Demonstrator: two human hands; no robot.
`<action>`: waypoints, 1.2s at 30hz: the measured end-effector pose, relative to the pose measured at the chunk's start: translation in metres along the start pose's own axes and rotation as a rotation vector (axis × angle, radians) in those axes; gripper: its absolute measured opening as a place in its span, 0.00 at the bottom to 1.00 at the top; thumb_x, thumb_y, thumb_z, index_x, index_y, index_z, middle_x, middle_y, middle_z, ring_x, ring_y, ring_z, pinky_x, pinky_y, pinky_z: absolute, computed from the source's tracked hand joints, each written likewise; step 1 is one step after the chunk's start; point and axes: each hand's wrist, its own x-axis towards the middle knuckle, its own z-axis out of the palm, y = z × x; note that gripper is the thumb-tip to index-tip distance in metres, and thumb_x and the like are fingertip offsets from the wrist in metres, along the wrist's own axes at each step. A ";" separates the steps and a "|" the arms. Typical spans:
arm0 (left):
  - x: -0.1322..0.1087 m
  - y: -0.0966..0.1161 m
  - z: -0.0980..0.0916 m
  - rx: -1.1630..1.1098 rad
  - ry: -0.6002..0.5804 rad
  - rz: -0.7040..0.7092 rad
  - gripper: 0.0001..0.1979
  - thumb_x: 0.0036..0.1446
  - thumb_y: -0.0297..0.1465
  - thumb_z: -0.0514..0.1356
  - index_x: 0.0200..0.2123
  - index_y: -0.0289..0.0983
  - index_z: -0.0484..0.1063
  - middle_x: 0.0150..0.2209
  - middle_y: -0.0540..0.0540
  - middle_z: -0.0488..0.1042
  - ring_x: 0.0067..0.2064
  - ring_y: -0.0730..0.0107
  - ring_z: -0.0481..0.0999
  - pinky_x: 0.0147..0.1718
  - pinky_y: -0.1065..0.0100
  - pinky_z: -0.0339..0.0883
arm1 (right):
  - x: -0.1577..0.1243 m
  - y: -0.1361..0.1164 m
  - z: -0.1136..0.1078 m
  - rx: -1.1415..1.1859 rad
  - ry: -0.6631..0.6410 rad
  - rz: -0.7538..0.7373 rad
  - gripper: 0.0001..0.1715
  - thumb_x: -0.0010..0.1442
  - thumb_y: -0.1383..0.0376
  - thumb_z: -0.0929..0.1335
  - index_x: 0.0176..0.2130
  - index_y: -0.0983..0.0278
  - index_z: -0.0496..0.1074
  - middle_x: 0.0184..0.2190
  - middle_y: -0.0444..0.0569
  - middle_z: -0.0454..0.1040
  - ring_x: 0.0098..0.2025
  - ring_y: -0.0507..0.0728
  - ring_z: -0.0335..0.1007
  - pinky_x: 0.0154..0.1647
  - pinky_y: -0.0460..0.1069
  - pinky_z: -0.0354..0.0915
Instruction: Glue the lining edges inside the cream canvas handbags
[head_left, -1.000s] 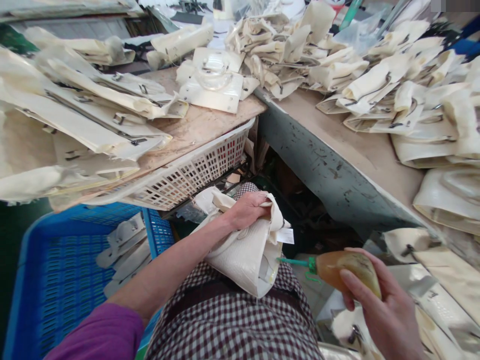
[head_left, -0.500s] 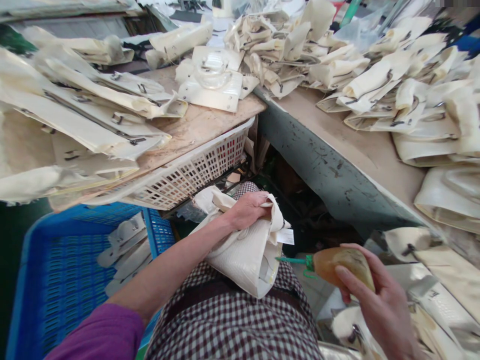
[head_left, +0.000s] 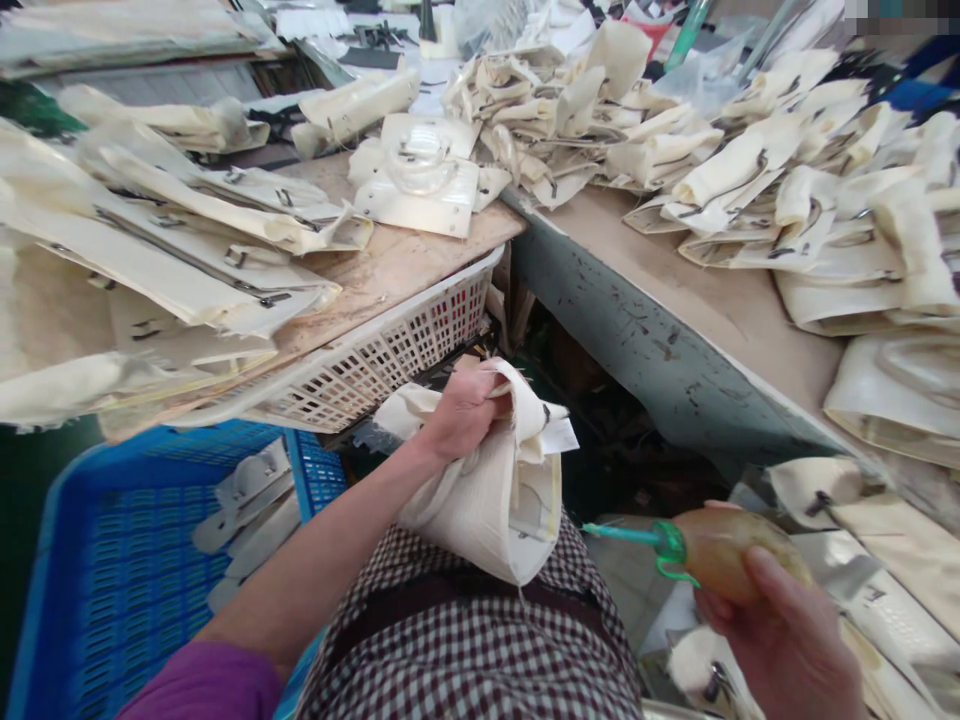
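Moved: left hand point(head_left: 461, 410) has risen and pulled the cream bag point(head_left: 487, 500) more upright; right hand point(head_left: 787, 640) and its bottle point(head_left: 724, 565) have dropped lower and further out to the right.
Left hand: closed in a fist on the bag's folded top edge, knuckles up, thumb side toward the right hand.
Left arm: bare forearm runs down and back to a purple sleeve point(head_left: 210, 685) and crosses over the checked apron point(head_left: 480, 650).
Cream bag: hangs from the left fist, lower end resting on the apron, open side facing the right hand.
Right hand: wrapped round the back of the amber squeeze bottle, fingers curled over it, thumb on top.
Bottle: lies nearly level, green nozzle point(head_left: 626, 535) pointing at the bag; tip close to the bag, not touching.
Outside left hand: blue crate point(head_left: 112, 580) with a few pale pieces in it.
Ahead of left hand: white mesh basket point(head_left: 375, 360) under a wooden board point(head_left: 397, 255) loaded with cream pieces.
Ahead of right hand: grey-edged table point(head_left: 637, 320) with a heap of cream parts point(head_left: 750, 160).
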 end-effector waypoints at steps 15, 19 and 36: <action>-0.067 0.008 -0.009 0.470 0.057 0.400 0.08 0.63 0.20 0.54 0.39 0.36 0.70 0.36 0.44 0.77 0.40 0.63 0.75 0.40 0.65 0.74 | 0.008 0.014 0.005 -0.125 0.038 -0.023 0.29 0.56 0.52 0.78 0.52 0.59 0.74 0.33 0.47 0.73 0.26 0.56 0.59 0.18 0.47 0.60; -0.088 0.024 -0.036 0.431 -0.013 0.324 0.09 0.61 0.19 0.55 0.38 0.36 0.71 0.36 0.44 0.76 0.38 0.65 0.74 0.36 0.69 0.70 | 0.011 0.018 -0.004 -0.102 0.008 0.003 0.33 0.52 0.52 0.79 0.53 0.60 0.74 0.35 0.50 0.76 0.24 0.57 0.62 0.16 0.48 0.62; -0.146 0.016 -0.073 -0.265 -0.068 -0.258 0.22 0.55 0.49 0.68 0.25 0.35 0.81 0.29 0.44 0.72 0.32 0.68 0.72 0.31 0.70 0.66 | 0.029 0.030 0.066 -0.551 -0.297 -0.100 0.34 0.52 0.47 0.78 0.52 0.60 0.73 0.36 0.46 0.76 0.24 0.57 0.68 0.23 0.50 0.68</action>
